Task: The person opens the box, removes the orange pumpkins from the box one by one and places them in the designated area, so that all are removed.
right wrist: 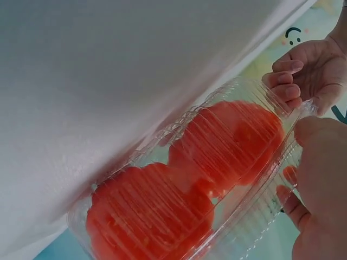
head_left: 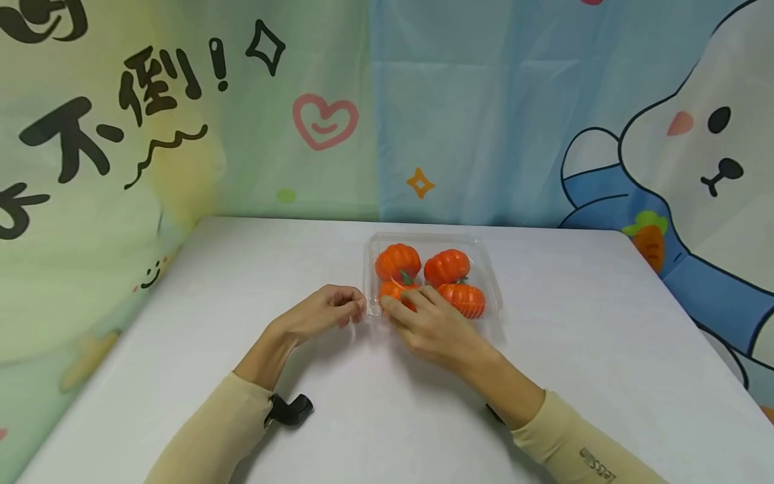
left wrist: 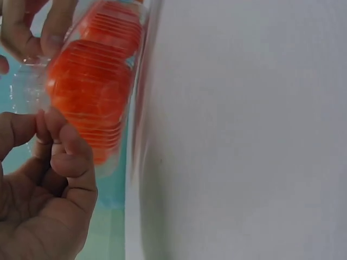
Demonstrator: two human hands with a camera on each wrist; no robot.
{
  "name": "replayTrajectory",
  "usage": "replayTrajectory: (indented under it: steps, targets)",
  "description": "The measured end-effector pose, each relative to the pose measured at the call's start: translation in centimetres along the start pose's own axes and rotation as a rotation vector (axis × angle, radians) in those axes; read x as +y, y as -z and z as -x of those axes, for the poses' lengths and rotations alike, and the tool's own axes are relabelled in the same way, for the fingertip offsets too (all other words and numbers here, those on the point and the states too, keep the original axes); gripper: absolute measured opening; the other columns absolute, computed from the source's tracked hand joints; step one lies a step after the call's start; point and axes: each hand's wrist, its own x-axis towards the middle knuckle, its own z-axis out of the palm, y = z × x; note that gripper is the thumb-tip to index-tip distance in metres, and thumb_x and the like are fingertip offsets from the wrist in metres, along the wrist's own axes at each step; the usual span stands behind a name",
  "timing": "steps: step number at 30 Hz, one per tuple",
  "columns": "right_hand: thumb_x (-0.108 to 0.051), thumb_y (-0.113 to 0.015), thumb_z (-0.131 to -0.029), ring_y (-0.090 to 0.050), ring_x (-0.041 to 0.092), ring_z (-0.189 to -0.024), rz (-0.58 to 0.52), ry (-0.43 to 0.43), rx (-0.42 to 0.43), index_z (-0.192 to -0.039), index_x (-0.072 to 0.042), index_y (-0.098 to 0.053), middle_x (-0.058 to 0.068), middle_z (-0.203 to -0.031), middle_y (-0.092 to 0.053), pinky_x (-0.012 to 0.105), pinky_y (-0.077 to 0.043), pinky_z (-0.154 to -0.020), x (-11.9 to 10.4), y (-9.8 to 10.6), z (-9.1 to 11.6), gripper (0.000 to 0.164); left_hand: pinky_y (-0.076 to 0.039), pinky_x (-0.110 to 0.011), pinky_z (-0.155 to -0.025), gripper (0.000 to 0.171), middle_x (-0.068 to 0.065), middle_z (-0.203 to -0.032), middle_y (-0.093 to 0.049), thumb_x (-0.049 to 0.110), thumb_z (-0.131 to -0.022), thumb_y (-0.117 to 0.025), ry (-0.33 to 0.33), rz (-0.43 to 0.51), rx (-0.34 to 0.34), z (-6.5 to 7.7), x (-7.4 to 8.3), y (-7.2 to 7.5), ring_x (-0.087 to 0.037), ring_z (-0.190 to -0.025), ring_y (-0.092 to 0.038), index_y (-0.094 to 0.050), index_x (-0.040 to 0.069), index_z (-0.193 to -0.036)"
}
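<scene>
A clear plastic box (head_left: 491, 269) sits near the far edge of the table. Inside are several ribbed orange-red fruits (head_left: 447, 267), tomato-like with green stems. My left hand (head_left: 338, 310) is at the box's near left corner, thumb and fingertips pinching its rim in the left wrist view (left wrist: 54, 179). Reaching over the near side, my right hand (head_left: 435, 329) has bent fingers at the rim above the near left fruit (head_left: 393, 290), partly covering it. In the right wrist view the right hand (right wrist: 322, 179) grips the rim close to the left hand (right wrist: 312, 76).
The box stands on a white table (head_left: 580, 349). Behind the table hangs a printed cloth (head_left: 459, 121) with cartoon figures. A black strap piece (head_left: 291, 410) sticks out from the left sleeve cuff.
</scene>
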Motion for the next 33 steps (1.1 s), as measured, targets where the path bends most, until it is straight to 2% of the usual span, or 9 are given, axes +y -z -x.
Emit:
replayTrajectory:
  steps: [3, 9, 13, 16, 20, 24, 29, 33]
  targets:
    - [-0.002, -0.04, -0.104, -0.059, 0.026, -0.088, 0.019, -0.003, -0.011, -0.086, -0.004, -0.072, 0.005, -0.121, -0.057, 0.039, -0.054, -0.079, -0.1, -0.1, 0.0, 0.037, -0.043, -0.026, -0.07, 0.017, -0.022, -0.088, -0.06, 0.011, -0.103, -0.054, -0.017, -0.003, 0.001, 0.1, 0.0, -0.2, -0.018, -0.075, -0.051, -0.066, 0.001, -0.1]
    - [-0.006, -0.04, -0.104, -0.06, 0.027, -0.09, 0.019, -0.024, -0.018, -0.076, -0.007, -0.069, 0.004, -0.122, -0.055, 0.042, -0.053, -0.08, -0.2, 0.0, -0.2, 0.041, -0.04, -0.023, -0.065, 0.019, -0.023, -0.088, -0.061, 0.015, -0.104, -0.057, -0.054, -0.033, 0.018, -0.1, 0.2, -0.5, -0.015, -0.073, -0.049, -0.066, 0.0, -0.098]
    - [-0.006, -0.041, -0.104, -0.061, 0.025, -0.089, 0.022, -0.05, -0.003, -0.081, -0.006, -0.07, 0.004, -0.12, -0.057, 0.04, -0.052, -0.076, -0.2, -0.1, -0.2, 0.036, -0.039, -0.024, -0.065, 0.018, -0.019, -0.084, -0.06, 0.015, -0.104, -0.057, -0.073, -0.038, 0.032, -0.1, 0.3, -0.5, -0.014, -0.072, -0.048, -0.066, 0.001, -0.096]
    - [-0.006, -0.044, -0.104, -0.062, 0.024, -0.089, 0.034, -0.058, 0.015, -0.09, -0.005, -0.071, 0.003, -0.116, -0.058, 0.038, -0.052, -0.075, -0.2, -0.2, -0.2, 0.031, -0.041, -0.024, -0.068, 0.016, -0.012, -0.082, -0.06, 0.012, -0.101, -0.054, -0.059, -0.002, 0.041, 0.0, 0.1, -0.5, -0.015, -0.073, -0.049, -0.066, 0.002, -0.096]
    - [-0.01, -0.046, -0.106, -0.062, 0.023, -0.093, 0.054, -0.048, 0.019, -0.096, -0.006, -0.073, 0.001, -0.115, -0.061, 0.039, -0.051, -0.081, -0.1, -0.1, -0.1, 0.029, -0.042, -0.027, -0.071, 0.014, -0.006, -0.083, -0.061, 0.008, -0.099, -0.052, -0.04, 0.058, 0.02, -0.1, -0.2, -0.6, -0.016, -0.076, -0.051, -0.064, 0.002, -0.095]
    - [-0.01, -0.041, -0.109, -0.06, 0.022, -0.095, 0.071, -0.008, -0.003, -0.1, -0.005, -0.074, 0.002, -0.116, -0.064, 0.036, -0.051, -0.084, -0.2, -0.1, 0.0, 0.035, -0.043, -0.027, -0.07, 0.015, -0.006, -0.085, -0.062, 0.008, -0.099, -0.051, -0.03, 0.088, 0.005, -0.1, -0.2, -0.9, -0.017, -0.078, -0.052, -0.064, 0.002, -0.095]
    - [-0.001, -0.035, -0.108, -0.056, 0.022, -0.086, -0.005, 0.02, -0.007, -0.1, 0.004, -0.072, 0.007, -0.117, -0.061, 0.028, -0.05, -0.074, -0.4, -0.2, 0.0, 0.039, -0.043, -0.026, -0.069, 0.014, -0.006, -0.085, -0.062, 0.008, -0.1, -0.053, -0.039, 0.083, 0.012, -0.2, 0.0, -1.2, -0.021, -0.08, -0.053, -0.065, 0.002, -0.095]
    - [0.002, -0.034, -0.107, -0.051, 0.021, -0.079, -0.011, 0.022, -0.011, -0.102, 0.008, -0.072, 0.008, -0.121, -0.059, 0.023, -0.046, -0.066, -0.4, -0.3, -0.2, 0.039, -0.041, -0.025, -0.066, 0.014, -0.006, -0.083, -0.061, 0.009, -0.101, -0.055, -0.057, 0.056, 0.033, -0.4, 0.2, -1.3, -0.019, -0.079, -0.052, -0.065, 0.002, -0.094]
